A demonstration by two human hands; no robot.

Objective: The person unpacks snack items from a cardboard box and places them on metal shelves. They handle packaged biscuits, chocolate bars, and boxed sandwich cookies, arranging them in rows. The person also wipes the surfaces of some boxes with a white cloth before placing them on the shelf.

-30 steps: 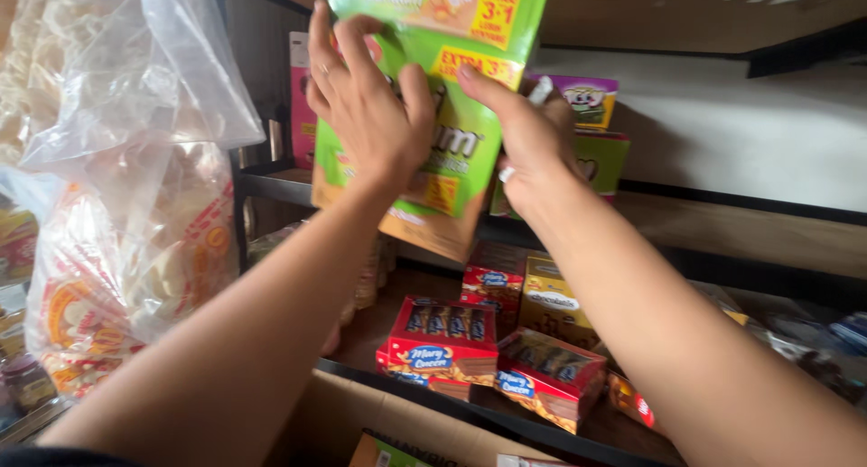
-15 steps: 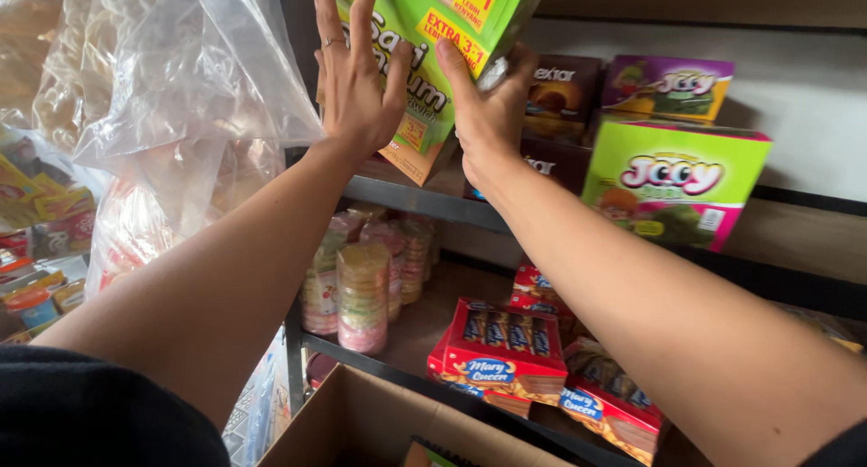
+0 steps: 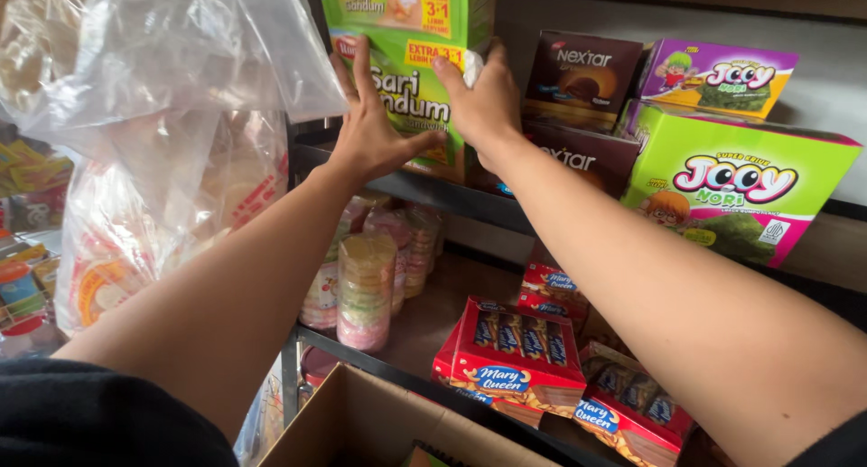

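On the upper shelf (image 3: 424,191) we press two hands to one tall green biscuit box (image 3: 406,60): left hand (image 3: 375,128) flat on its front with fingers spread apart, right hand (image 3: 483,101) wrapped on its right edge, fingers closed against it. Its front is bright green with yellow labels; the top runs out of frame. Right of that box stand two brown boxes (image 3: 582,74) and two green-and-pink boxes (image 3: 741,182). Below it sit wafer stacks (image 3: 366,291), hard to count, and three red packs (image 3: 515,354), one half hidden.
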